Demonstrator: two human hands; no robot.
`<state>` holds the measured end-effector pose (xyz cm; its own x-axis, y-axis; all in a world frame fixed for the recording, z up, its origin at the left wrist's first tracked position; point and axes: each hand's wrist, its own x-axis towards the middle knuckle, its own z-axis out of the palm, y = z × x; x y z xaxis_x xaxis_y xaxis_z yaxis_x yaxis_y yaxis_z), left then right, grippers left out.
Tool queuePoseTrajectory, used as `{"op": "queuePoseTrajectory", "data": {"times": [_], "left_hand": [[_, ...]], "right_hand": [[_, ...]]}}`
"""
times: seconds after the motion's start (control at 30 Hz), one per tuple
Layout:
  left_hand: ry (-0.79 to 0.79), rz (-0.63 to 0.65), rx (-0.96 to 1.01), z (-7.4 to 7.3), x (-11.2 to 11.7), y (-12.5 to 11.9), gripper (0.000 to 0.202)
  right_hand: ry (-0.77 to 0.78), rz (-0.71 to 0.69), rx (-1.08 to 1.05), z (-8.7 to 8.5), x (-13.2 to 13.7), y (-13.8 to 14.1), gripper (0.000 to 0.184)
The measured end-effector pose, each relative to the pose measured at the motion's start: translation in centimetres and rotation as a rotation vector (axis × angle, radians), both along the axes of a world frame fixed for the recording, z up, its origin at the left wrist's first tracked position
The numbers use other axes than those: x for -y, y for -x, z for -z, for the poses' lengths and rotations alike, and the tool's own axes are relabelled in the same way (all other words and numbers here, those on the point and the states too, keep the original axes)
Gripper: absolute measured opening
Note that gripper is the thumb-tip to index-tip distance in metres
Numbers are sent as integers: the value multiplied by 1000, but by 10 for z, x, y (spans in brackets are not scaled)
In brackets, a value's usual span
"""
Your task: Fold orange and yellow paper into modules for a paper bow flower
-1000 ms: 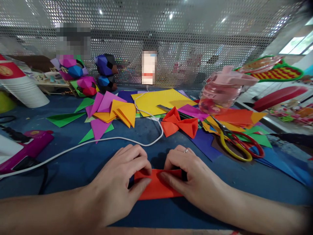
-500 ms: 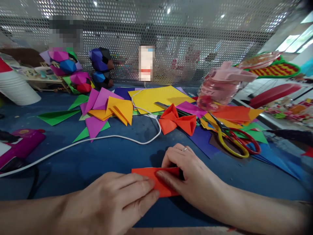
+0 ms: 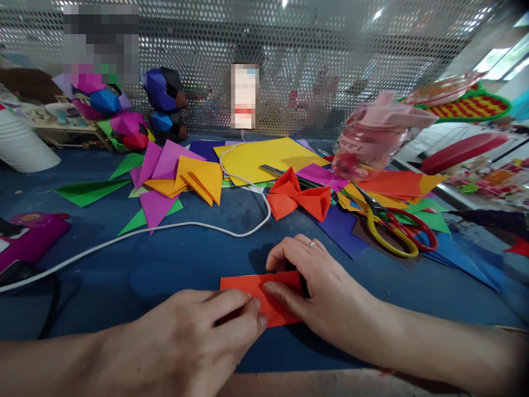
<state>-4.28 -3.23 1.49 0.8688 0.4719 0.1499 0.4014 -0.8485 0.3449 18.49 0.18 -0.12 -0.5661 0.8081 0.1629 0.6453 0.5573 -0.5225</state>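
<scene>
A folded red-orange paper (image 3: 279, 313) lies flat on the blue table, under both hands. My left hand (image 3: 202, 331) rests on its left part, fingers bent and held together, the tips pressing on the sheet. My right hand (image 3: 320, 281), with a ring on one finger, grips the right part; the thumb lies on top while the other fingers curl behind the far edge, partly hidden. Beyond the hands stand folded red-orange paper pieces (image 3: 283, 201), shaped like open points.
A white cable (image 3: 185, 224) crosses the table to a phone-like blurred object (image 3: 243, 96). Scissors with yellow and red handles (image 3: 392, 229) lie right, among coloured papers. A pink bottle (image 3: 370, 140), paper cups (image 3: 27, 146) and a purple tool (image 3: 31, 237) stand around.
The fingers of my left hand have bent more on the paper. My right hand keeps its grip. The whole view has shifted slightly, so things sit higher in the picture.
</scene>
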Motion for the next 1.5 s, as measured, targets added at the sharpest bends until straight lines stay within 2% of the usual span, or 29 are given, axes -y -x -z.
{"op": "queuePoseTrajectory", "data": {"times": [0.17, 0.3, 0.43, 0.57, 0.7, 0.83, 0.93, 1.07, 1.23, 1.33, 1.5], "left_hand": [[-141, 31, -21, 3, 1, 3, 34], [-257, 66, -107, 6, 1, 4, 34], [-288, 91, -138, 6, 1, 6, 39], [-264, 89, -85, 9, 1, 12, 39], [-234, 27, 14, 11, 0, 16, 40], [-263, 19, 91, 18, 2, 22, 40], [-290, 2, 42, 26, 7, 34, 56], [-279, -21, -42, 31, 16, 52, 65], [-233, -51, -15, 27, 23, 58, 61], [-274, -35, -30, 23, 24, 55, 56], [-351, -23, 4, 10, 18, 40, 44]], "right_hand": [[16, -57, 21, -3, 13, -1, 30], [-36, -97, 67, 0, 20, -2, 45], [-43, -110, 109, 2, 21, -5, 54], [-46, -111, 130, 2, 20, -11, 64], [-85, -110, 141, 2, 20, -20, 64], [-103, -120, 167, 0, 20, -28, 63], [-103, -128, 182, -2, 19, -31, 61], [-137, -240, 202, -3, 18, -32, 62], [-150, -275, 197, 0, 18, -34, 62], [-185, -297, 189, 0, 19, -34, 58], [-295, -422, 257, 4, 19, -33, 59]]}}
